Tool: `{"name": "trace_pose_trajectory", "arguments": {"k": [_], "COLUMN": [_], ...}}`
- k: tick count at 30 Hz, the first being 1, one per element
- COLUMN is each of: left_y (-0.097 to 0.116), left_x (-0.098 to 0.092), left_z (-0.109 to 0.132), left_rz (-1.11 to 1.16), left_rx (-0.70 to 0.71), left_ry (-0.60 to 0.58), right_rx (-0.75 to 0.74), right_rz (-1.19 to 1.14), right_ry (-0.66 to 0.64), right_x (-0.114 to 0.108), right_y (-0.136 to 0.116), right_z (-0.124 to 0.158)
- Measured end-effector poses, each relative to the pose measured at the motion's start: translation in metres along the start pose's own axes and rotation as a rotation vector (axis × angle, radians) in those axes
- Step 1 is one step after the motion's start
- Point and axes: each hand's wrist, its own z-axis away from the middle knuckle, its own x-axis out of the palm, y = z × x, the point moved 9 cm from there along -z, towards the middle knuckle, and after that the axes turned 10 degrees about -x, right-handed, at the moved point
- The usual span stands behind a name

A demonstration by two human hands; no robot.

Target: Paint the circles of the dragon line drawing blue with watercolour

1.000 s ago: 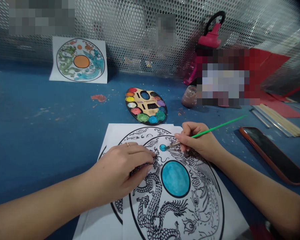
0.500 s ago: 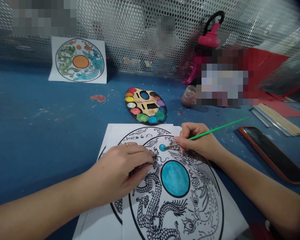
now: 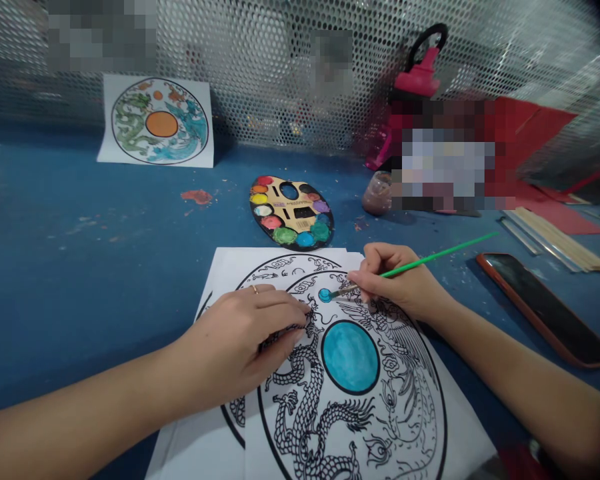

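In my right hand (image 3: 393, 277) is a thin paintbrush (image 3: 430, 257) with a green handle, pinched between thumb and fingers. Its bristles touch a small blue-painted circle (image 3: 325, 295) near the top of a line drawing (image 3: 410, 433) of a dragon and a phoenix. Below that circle, the drawing's large central disc (image 3: 351, 357) is filled with blue. My left hand (image 3: 255, 333) rests on the left part of the sheet, fingers loosely bent and holding nothing. Another printed sheet (image 3: 195, 440) lies partly hidden underneath.
Beyond the sheets lies a paint palette (image 3: 290, 213) with several colours. A jar of murky liquid (image 3: 379, 193) and a pink bottle (image 3: 417, 80) stand behind. A phone (image 3: 545, 310) and wooden sticks (image 3: 563, 237) lie right. A coloured picture (image 3: 156, 120) leans on the perforated metal screen (image 3: 260, 73).
Hardly anything differs. The brush tip stays at the small blue circle with a very slight shift of my right hand, and my left hand keeps its place on the paper.
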Motion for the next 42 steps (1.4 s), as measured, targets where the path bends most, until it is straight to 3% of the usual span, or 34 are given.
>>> {"name": "trace_pose_trajectory", "arguments": {"k": [25,32,42], "left_y": [-0.0032,-0.0039,-0.004], "left_x": [0.0025,0.0028,0.0022], "left_z": [0.0,0.0006,0.0007], "left_rz": [0.016,0.015,0.011], "left_rx": [-0.008,-0.016,-0.009], "left_ry": [-0.008,-0.007,-0.004], "right_rx": [-0.033,-0.023,-0.034], "right_rz": [0.027,0.01,0.026], "right_ry": [0.032,-0.01,0.052], "right_x": [-0.0043,0.0023,-0.0062], "right_y": [-0.0033,-0.0019,-0.0037], "right_z": [-0.0016,-0.0016,-0.0022]}}
